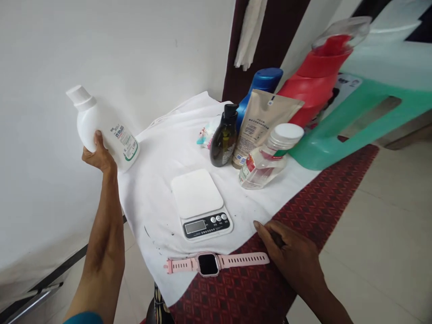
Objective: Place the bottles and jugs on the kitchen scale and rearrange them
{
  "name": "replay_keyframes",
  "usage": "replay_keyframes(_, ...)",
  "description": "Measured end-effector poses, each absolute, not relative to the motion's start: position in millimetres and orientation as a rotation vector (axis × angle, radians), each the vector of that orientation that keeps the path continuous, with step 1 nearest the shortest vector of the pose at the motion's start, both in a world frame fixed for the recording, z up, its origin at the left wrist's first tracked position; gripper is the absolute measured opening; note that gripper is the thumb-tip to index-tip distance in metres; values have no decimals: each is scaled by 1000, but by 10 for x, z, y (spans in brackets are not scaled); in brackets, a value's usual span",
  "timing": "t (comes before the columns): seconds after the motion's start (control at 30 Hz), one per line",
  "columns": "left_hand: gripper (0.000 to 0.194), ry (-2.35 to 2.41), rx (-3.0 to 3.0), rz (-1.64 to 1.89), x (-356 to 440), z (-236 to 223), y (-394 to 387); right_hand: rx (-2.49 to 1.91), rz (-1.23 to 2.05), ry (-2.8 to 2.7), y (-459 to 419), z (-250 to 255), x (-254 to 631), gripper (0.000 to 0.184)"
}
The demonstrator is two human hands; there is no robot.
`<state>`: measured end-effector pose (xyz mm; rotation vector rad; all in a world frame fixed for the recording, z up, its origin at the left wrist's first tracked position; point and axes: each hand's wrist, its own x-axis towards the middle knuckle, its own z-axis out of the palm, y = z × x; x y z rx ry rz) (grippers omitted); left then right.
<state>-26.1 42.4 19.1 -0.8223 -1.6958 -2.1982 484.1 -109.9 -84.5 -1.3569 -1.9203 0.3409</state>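
Observation:
My left hand (99, 153) is wrapped round a white detergent bottle (110, 132) with a white cap, at the left edge of the white cloth. The bottle leans to the left, its printed label partly facing me. On the cloth between my hands lies a white digital kitchen scale (199, 198); its display shows no digits I can read. My right hand (290, 254) rests at the near edge, fingers curled in and thumb out, with nothing seen in it. Just left of that hand a pink smartwatch (208, 264) lies stretched out, its screen dark.
Behind the scale stand a dark pump bottle (224, 139), a beige tube (259, 121), a clear jar (266, 157) with white lid, a blue bottle (261, 85) and a red bottle (310, 85). A large green jug (357, 121) stands right. A white wall (118, 54) borders the left.

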Motion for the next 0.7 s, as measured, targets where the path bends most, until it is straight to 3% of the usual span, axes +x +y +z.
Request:
replay_keyframes(0.23,74,-1845,-870,-2244,-417,237,780,-1314,260,-1912,-1106,-826,4823,54)
replay_keyframes(0.4,81,-1748,-769,-1916,25,290,499,-1308,283,-1872,-1121,-838,4820,52)
replay_keyframes(0.53,68,-1596,-1441,-1722,1017,325,333,-1322,334,-1849,-1118,-857,4827,51)
replay_keyframes(0.7,60,-1833,-2350,-1510,2164,278,480,-1285,368,-1798,-1126,-842,4829,48)
